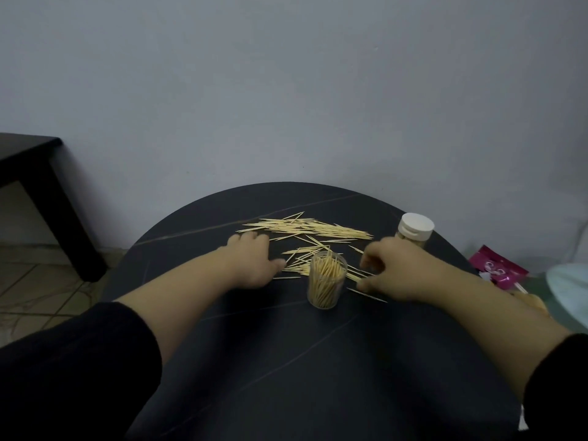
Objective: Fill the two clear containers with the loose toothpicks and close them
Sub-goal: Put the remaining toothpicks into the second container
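Note:
An open clear container (326, 281) stands upright mid-table, packed with toothpicks and without a lid. A second container (415, 231) with a white cap on it stands at the back right. Loose toothpicks (311, 229) lie in a long heap at the back and scattered around the open container. My left hand (251, 262) rests palm down on the table left of the container, fingers reaching the scattered picks. My right hand (393, 270) lies to the right of the container with fingers curled down onto toothpicks; whether it pinches any is hidden.
The round black table (286, 361) stands against a grey wall. A pink packet (498, 270) and a pale round object (569, 291) lie off its right edge. A dark low table (35, 186) stands on the left, over tiled floor.

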